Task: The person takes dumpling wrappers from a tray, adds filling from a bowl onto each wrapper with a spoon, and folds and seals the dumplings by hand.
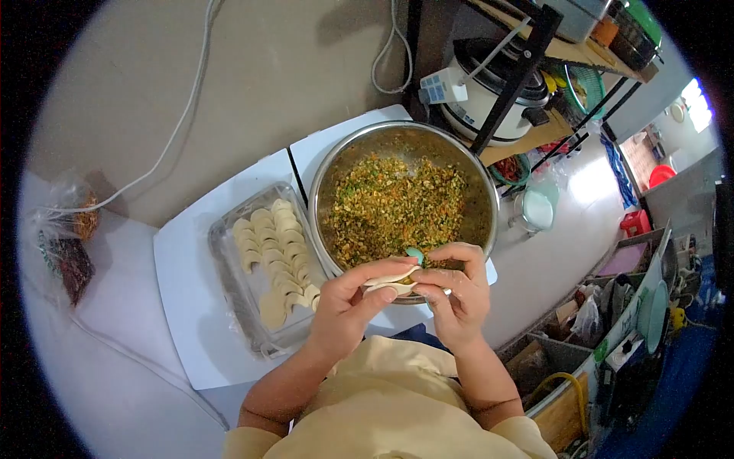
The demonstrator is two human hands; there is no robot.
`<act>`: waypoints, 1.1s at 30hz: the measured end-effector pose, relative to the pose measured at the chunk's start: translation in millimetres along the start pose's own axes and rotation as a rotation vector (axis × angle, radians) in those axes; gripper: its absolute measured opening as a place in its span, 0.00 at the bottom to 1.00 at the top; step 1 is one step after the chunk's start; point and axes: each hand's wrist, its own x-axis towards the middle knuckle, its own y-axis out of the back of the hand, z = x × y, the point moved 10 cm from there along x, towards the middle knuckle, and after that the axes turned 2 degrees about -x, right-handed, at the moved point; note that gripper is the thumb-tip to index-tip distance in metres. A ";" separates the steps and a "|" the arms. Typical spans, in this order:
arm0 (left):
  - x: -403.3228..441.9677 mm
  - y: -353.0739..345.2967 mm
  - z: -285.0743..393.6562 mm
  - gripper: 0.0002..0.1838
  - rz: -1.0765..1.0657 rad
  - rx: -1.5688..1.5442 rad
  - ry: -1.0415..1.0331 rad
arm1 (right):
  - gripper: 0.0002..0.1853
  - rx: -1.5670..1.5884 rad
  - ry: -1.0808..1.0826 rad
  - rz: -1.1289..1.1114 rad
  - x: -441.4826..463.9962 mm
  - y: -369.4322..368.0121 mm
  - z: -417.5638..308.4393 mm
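Note:
Both hands meet at the near rim of a large metal bowl (489,229) full of chopped filling (397,203). Between them is a folded dough wrapper (391,281) with some filling showing at its right end. My left hand (352,298) pinches the wrapper's left part between thumb and fingers. My right hand (457,294) holds its right end, fingers bent over it. Something turquoise (414,254) shows just above the wrapper; what it belongs to is unclear. Left of the bowl, a clear plastic tray (233,294) holds rows of overlapping pale wrappers (275,252).
Bowl and tray stand on a white table (191,306) by a wall with a hanging cable. A rack (527,57) at upper right carries a cooker (489,107) and baskets. Beyond are a container of white contents (537,210) and a cluttered drawer unit (562,348).

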 end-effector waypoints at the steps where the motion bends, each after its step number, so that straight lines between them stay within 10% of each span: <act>1: -0.3 0.0 -0.3 0.15 -0.001 0.000 0.000 | 0.11 -0.001 0.000 0.001 0.4 0.5 0.8; 12: -0.3 -2.7 2.7 0.13 -0.009 -0.016 -0.043 | 0.05 0.585 -0.387 0.174 -21.2 -16.8 42.9; 18: -1.1 3.1 -15.9 0.13 0.050 -0.047 0.096 | 0.07 0.012 0.006 0.090 -1.3 -1.5 9.5; 33: 3.2 4.5 -13.3 0.11 0.044 -0.089 0.035 | 0.06 0.129 -0.132 0.053 2.5 -8.4 16.9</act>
